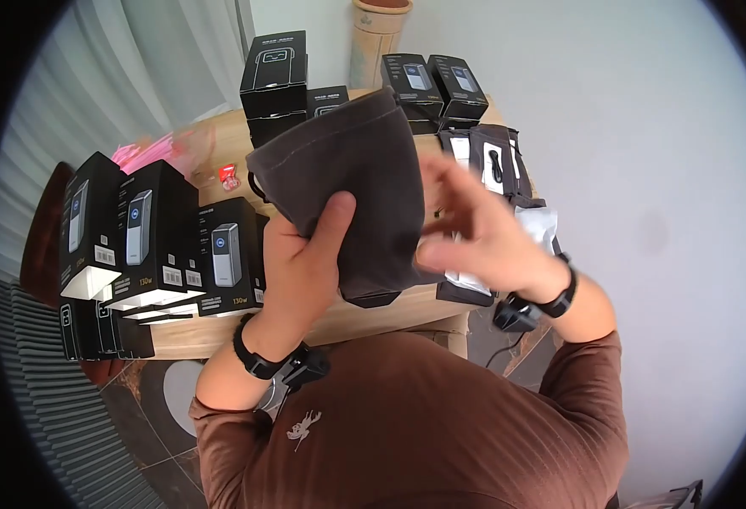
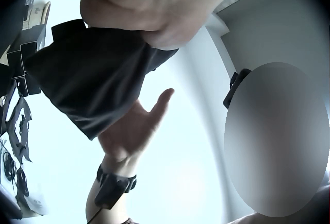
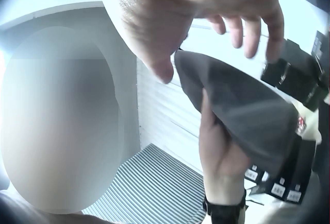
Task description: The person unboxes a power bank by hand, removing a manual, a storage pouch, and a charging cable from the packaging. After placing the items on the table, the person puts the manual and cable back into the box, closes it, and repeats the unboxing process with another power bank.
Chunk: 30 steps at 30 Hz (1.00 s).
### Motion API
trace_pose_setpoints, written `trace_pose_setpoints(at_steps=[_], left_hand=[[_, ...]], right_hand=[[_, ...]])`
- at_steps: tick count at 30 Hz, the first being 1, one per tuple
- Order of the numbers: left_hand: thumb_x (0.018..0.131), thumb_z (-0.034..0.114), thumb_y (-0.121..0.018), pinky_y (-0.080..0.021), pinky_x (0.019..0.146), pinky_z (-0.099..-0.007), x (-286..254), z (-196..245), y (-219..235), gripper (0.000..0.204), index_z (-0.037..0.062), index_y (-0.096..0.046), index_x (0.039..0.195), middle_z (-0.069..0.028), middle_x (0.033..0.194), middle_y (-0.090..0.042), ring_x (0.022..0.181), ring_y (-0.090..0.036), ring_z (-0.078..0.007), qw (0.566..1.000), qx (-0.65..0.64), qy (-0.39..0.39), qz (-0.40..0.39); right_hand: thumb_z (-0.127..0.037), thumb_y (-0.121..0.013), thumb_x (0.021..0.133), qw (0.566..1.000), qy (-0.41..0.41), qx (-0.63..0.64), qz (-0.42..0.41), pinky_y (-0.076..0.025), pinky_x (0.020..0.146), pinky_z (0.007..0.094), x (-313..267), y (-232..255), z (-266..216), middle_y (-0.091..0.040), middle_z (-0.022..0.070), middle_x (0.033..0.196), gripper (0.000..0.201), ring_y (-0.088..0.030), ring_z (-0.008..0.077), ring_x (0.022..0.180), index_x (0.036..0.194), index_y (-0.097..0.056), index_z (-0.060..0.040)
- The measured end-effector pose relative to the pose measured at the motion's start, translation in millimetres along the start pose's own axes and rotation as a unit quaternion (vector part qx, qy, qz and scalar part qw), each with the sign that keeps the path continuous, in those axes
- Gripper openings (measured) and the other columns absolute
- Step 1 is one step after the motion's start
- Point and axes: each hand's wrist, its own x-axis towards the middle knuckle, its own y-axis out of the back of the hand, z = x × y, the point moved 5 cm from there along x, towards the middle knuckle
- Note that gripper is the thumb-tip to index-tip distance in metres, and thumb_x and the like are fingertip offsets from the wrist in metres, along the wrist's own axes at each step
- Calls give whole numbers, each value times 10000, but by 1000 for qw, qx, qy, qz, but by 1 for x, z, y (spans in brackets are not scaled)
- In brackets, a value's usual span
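Observation:
A dark grey cloth pouch [image 1: 373,187] is held up over the table, its stitched wide end toward the upper left. My left hand [image 1: 305,263] grips its left side, the thumb lying across the cloth. The right hand [image 1: 492,237] is at the pouch's right side, fingers parted and slightly bent. In the right wrist view the right hand [image 3: 206,13] hovers beside the pouch [image 3: 247,105] with thumb and fingers spread apart. The left wrist view shows the pouch [image 2: 98,69] hanging from the left hand [image 2: 149,7]. What is inside the pouch is hidden.
Several black printed boxes [image 1: 157,229] stand at the table's left; more boxes [image 1: 275,76] are at the back. Grey pouches with cables [image 1: 496,165] lie on the right. Pink plastic strips [image 1: 148,153] and a small red packet [image 1: 229,176] lie on the wooden table [image 1: 322,327].

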Motion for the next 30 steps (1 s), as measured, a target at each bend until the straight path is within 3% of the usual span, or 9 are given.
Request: trace_pose_setpoints(at_steps=[4, 7, 10, 13, 16, 19, 22, 25, 30], left_hand=[[1066, 161, -713, -562, 913, -282, 2, 0, -2, 286, -23, -700, 1285, -42, 1171, -769, 1040, -692, -94, 989, 133, 9, -64], [1037, 170, -746, -572, 894, -295, -2, -7, -4, 340, -5, -670, 1317, -60, 1157, -771, 1031, -698, -94, 991, 95, 38, -91], [1034, 170, -747, -574, 891, -297, -2, -16, 3, 357, -4, -661, 1334, -76, 1150, -769, 1039, -692, -91, 970, 191, 81, -124], [1047, 156, -724, -570, 891, -294, -3, -10, -2, 351, -1, -652, 1352, -78, 1141, -768, 1039, -681, -87, 949, 256, 84, -166], [1069, 112, -677, -557, 881, -274, 1, -16, 4, 321, 8, -648, 1372, -59, 1145, -767, 1047, -668, -84, 952, 267, 17, -150], [1085, 70, -634, -542, 886, -261, -2, -31, 9, 284, 17, -664, 1362, -31, 1159, -751, 1031, -660, -80, 975, 121, 80, -168], [1082, 29, -606, -529, 906, -255, -5, -38, 18, 249, 17, -697, 1314, -16, 1177, -727, 1022, -650, -75, 971, 135, 81, -181], [1047, -69, -536, -512, 942, -257, -2, -32, 24, 285, 1, -730, 1244, -29, 1183, -707, 1024, -648, -90, 973, 159, 35, -165], [987, 74, -504, -486, 962, -289, -2, -12, 27, 308, -29, -737, 1160, -115, 1243, -683, 1061, -645, -167, 972, 119, 32, -198]], right_hand=[[-137, -703, 1066, 997, -61, 36, -29, -556, 851, 240, -10, -17, 39, -717, -13, 1051, 432, -654, 70, 947, 1460, -569, -23], [-139, -623, 1114, 994, 42, 67, 82, -560, 861, 261, -11, -15, 47, -765, 19, 1126, 269, -671, 61, 1005, 1333, -670, 10], [-138, -614, 1119, 982, 38, 144, 120, -558, 866, 269, -11, -17, 54, -764, 20, 1126, 231, -672, 69, 1003, 1254, -716, 18], [-132, -606, 1122, 996, -21, 73, 54, -555, 870, 274, -16, -12, 63, -767, 19, 1109, 223, -675, 77, 1009, 1240, -727, 13], [-121, -612, 1117, 996, 38, -31, 72, -551, 851, 269, -20, -8, 57, -775, 23, 1085, 209, -680, 79, 985, 1235, -734, 1], [-81, -621, 1101, 989, 82, -21, 122, -550, 839, 268, -20, -5, 51, -782, 29, 1070, 193, -681, 77, 965, 1236, -740, -13], [-3, -624, 1070, 994, 78, -6, 80, -556, 846, 274, -21, -4, 54, -786, 47, 1079, 189, -700, 100, 954, 1207, -753, -7], [82, -611, 1030, 984, 124, -127, 19, -561, 879, 285, -24, -4, 46, -786, 80, 1106, 189, -716, 134, 993, 1120, -760, 9], [164, -564, 991, 990, 116, 79, 10, -549, 944, 287, -17, 12, 55, -755, 161, 1216, 219, -702, 158, 1065, 888, -674, 4]])
